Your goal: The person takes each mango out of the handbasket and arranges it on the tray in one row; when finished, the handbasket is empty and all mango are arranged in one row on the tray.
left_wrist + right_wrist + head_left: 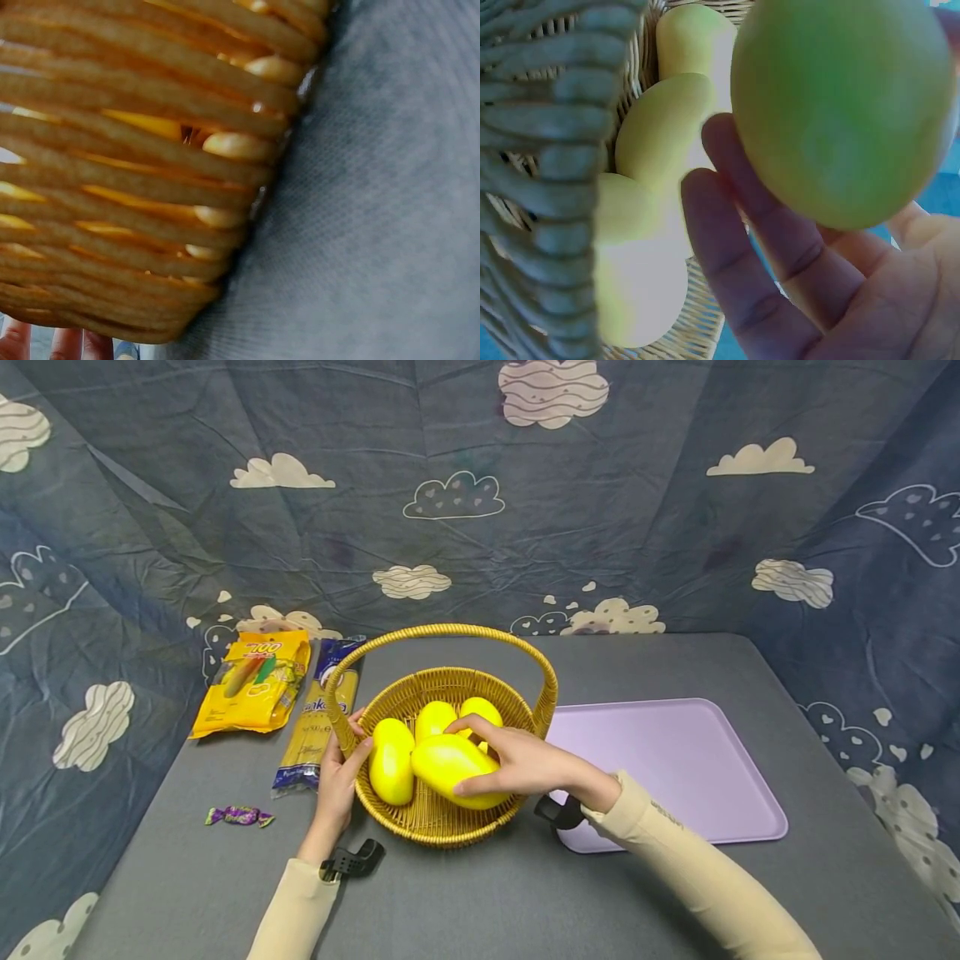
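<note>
A woven wicker basket [442,839] with a tall arched handle stands mid-table, with several yellow mangoes inside. One mango [392,762] lies along its left wall, and another mango [435,718] sits toward the back. My right hand [525,762] grips a mango [450,764] over the basket's right half, thumb on the near side and fingers across the far side. In the right wrist view, that held mango [840,112] is above the others. At the left rim, by the foot of the handle, my left hand [339,777] holds the basket; its fingertips partly show in the left wrist view.
A lilac tray [667,768] lies right of the basket, partly under my right forearm. To the left are a yellow candy bag [255,685], a pasta packet [307,735] and a purple wrapped candy [240,816]. Cloud-patterned cloth [450,543] hangs behind the grey table.
</note>
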{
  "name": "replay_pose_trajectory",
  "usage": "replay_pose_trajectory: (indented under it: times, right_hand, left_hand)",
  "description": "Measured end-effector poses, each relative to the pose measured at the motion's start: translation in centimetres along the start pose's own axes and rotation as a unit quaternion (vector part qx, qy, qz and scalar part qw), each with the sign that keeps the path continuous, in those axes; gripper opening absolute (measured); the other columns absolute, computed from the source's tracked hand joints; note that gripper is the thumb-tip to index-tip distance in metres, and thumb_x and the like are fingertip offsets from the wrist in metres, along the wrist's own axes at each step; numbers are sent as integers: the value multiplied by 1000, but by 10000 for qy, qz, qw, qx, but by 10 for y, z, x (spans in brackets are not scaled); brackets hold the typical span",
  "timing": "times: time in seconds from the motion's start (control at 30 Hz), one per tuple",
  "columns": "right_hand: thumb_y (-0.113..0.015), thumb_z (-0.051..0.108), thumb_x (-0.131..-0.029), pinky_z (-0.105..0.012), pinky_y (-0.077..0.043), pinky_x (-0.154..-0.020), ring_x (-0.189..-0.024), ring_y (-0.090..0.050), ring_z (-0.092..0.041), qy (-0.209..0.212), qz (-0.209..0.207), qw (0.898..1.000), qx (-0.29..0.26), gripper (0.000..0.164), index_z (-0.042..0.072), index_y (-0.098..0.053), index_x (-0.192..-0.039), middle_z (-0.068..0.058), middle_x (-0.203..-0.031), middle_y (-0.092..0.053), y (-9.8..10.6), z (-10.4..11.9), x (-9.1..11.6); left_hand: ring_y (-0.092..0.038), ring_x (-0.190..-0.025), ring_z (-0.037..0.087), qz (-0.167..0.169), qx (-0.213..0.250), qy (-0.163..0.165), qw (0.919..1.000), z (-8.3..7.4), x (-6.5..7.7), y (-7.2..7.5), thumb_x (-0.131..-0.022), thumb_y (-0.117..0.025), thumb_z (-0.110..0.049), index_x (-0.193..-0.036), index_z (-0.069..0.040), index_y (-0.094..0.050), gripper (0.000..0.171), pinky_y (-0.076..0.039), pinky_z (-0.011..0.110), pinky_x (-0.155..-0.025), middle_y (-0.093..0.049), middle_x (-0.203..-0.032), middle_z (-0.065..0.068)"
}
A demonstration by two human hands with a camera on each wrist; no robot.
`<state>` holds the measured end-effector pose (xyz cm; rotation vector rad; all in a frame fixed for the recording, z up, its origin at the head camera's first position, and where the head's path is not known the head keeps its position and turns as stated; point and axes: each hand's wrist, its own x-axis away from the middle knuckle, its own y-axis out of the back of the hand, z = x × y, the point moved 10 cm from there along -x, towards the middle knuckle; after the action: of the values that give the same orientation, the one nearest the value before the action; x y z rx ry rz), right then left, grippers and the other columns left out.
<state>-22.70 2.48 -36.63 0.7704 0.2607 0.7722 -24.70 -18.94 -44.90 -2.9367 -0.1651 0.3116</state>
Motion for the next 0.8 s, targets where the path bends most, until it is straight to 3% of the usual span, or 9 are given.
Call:
replay_pose_trajectory:
  times: [0.4, 0.7, 0.8]
  right_hand:
    - [-73, 44, -80, -41, -49, -75, -91, -56, -15, 225, -759, 9962, -352, 66, 35, -35, -133, 0, -106, -56, 11, 5, 19]
    - [-76, 39, -80, -39, -49, -71, -88, -55, -16, 372, -1297, 9885, -679, 68, 37, -35, -135, 4, -105, -56, 24, 5, 36]
    - [-77, 32, -80, -38, -49, -68, -85, -56, -17, 535, -1408, 9841, -939, 69, 33, -35, -136, 3, -106, -57, 27, 5, 43]
  left_hand:
    - [-31, -134, 25, -2, -38, 14, 10000, 1, 0, 1, -96, -55, -6, -110, 11, -38, 28, -23, 37, -111, -39, -145, 13]
    - [-32, -134, 22, -1, -30, 46, 10000, 2, 1, 1, -96, -56, -8, -112, 9, -40, 29, -27, 30, -109, -40, -144, 10]
    - [-31, -134, 22, -7, -76, 67, 9999, 2, 1, 2, -96, -56, -8, -113, 9, -40, 29, -26, 30, -109, -39, -145, 9]
